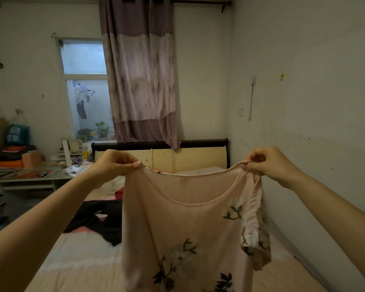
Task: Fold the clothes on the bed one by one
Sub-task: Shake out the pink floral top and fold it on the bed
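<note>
Pale, marked walls (209, 70) enclose a dim room. Above the left hand (114, 163), a window (84, 81) lets in cool daylight, plants (97, 129) on its sill. A mauve curtain (141, 81) hangs from a dark rod (198, 1) between the hands. Left of the left hand stands a cluttered desk (30, 175). A dark-topped headboard (198, 152) runs behind.

The pink top (183, 228) hides part of the black garment (97, 222).

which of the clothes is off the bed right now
The pink floral top, pinched at its shoulders by the left hand and right hand. The black garment and red one lie on the bed.
</note>
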Demonstrator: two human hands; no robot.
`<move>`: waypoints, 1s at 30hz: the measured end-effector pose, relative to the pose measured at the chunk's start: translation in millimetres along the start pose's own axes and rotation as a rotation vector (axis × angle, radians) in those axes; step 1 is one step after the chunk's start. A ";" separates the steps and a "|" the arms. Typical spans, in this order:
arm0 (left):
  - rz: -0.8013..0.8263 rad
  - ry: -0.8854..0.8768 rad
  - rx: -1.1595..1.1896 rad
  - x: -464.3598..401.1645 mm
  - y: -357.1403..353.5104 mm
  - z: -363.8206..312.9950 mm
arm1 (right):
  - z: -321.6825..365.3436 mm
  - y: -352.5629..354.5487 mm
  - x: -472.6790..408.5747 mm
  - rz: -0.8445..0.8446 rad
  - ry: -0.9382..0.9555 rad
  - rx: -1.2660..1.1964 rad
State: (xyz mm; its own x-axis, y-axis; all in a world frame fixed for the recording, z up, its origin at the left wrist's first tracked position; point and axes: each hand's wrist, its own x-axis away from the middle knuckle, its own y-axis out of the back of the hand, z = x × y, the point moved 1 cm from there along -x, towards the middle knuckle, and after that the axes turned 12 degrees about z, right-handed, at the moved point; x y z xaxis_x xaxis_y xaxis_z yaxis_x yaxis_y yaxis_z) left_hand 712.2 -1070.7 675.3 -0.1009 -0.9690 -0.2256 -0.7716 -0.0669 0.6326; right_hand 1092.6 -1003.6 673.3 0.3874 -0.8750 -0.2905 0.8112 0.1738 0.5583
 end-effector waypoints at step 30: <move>-0.520 -0.371 -0.082 9.3 56.1 -59.6 | 94.8 39.9 -3.9 -0.259 0.317 -0.130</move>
State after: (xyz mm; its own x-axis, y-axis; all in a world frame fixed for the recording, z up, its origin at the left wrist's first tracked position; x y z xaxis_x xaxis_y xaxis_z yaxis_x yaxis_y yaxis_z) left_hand 705.4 -1097.6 752.8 0.0515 -0.6596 -0.7498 -0.7290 -0.5380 0.4232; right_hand 1082.0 -1036.0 770.3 0.2623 -0.7187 -0.6439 0.9401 0.0397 0.3386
